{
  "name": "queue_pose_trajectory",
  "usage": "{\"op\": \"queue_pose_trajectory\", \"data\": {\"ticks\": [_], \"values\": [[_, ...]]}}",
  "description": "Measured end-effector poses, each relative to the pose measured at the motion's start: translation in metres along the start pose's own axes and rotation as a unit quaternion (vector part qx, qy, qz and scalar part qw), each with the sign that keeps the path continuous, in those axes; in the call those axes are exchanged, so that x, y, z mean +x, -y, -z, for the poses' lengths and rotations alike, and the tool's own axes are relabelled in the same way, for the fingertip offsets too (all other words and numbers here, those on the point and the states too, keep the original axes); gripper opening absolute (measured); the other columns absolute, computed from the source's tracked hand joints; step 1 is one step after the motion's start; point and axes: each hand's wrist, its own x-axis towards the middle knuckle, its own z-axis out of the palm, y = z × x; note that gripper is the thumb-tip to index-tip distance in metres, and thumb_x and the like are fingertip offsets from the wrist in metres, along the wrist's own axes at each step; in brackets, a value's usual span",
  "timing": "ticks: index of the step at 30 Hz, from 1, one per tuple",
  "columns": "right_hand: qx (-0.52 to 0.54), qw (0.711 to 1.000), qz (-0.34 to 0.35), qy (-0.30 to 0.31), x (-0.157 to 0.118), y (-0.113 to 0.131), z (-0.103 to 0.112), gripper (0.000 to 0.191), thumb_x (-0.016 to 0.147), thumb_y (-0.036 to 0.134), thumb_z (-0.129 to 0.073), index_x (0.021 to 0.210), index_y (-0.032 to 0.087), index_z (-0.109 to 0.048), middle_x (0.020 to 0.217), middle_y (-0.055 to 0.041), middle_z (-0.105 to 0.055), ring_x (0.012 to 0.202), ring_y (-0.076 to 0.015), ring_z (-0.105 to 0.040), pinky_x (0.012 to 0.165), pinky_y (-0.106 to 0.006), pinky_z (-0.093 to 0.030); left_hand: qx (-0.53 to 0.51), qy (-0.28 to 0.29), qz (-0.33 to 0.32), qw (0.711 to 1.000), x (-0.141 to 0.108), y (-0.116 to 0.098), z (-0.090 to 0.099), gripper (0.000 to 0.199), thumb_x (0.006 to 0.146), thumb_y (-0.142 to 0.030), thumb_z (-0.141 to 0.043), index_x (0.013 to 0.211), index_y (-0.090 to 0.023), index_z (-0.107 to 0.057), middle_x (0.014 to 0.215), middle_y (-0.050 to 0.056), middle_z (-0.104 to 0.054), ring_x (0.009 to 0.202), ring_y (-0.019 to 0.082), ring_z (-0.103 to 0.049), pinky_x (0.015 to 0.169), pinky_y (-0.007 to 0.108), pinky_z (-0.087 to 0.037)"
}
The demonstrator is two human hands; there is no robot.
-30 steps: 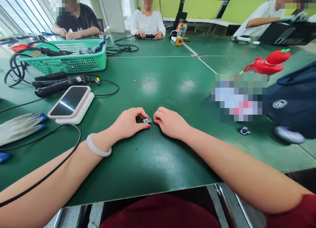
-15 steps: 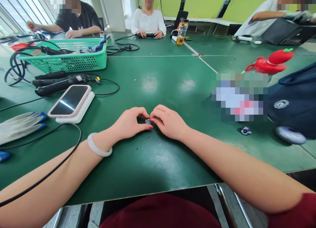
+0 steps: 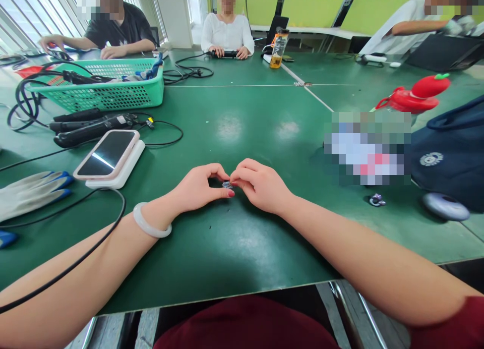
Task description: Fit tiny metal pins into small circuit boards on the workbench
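Centrally, small metallic piece [image 3: 227,185] between both hands, over green tabletop [image 3: 257,109]; left hand [image 3: 192,190] grip clamped on it, right hand [image 3: 266,187] fingertips at its end, hold unclear. Phone [image 3: 108,155], glove [image 3: 32,192] leftward; black cable [image 3: 124,208] crossing before left forearm [image 3: 98,276]; dark bag [image 3: 449,147] rightward.

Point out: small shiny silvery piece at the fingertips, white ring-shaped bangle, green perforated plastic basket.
Small shiny silvery piece [image 3: 227,185], head view: visible middle.
White ring-shaped bangle [image 3: 146,228], head view: lower band.
Green perforated plastic basket [image 3: 113,98], head view: near long wall.
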Motion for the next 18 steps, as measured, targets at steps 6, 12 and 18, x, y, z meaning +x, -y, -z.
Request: {"op": "queue_pose_trajectory", "data": {"ticks": [6,12,18], "values": [[0.026,0.999,0.015,-0.011,-0.001,0.0,0.003,0.019,0.089,0.021,-0.05,0.086,0.021,-0.069,0.088,-0.0021,-0.061,0.074,-0.0106,-0.056,0.068,-0.023,-0.045,-0.063,0.014,0.024,0.998,0.0,-0.001,0.0,0.031,0.066,-0.038,-0.074,0.081,-0.016,-0.06,0.083,0.003,-0.066,0.079,0.017,-0.061,0.076,0.033,-0.049],[-0.008,0.999,-0.032,-0.004,0.002,-0.004,0.015,0.022,0.091,0.02,-0.047,0.09,0.02,-0.069,0.089,-0.0029,-0.063,0.078,-0.0115,-0.057,0.072,-0.024,-0.044,-0.101,0.003,0.036,0.994,0.001,0.002,0.001,0.029,0.069,-0.038,-0.071,0.085,-0.016,-0.06,0.084,0.004,-0.068,0.079,0.016,-0.063,0.077,0.033,-0.05],[-0.063,0.969,-0.138,0.192,0.003,-0.024,0.032,0.024,0.077,0.041,-0.067,0.092,0.022,-0.068,0.086,-0.0011,-0.063,0.072,-0.013,-0.055,0.064,-0.025,-0.04,0.019,-0.023,0.025,0.999,0.0,0.002,-0.001,0.028,0.071,-0.043,-0.069,0.085,-0.019,-0.063,0.09,0.004,-0.069,0.086,0.019,-0.063,0.083,0.036,-0.048]]}}
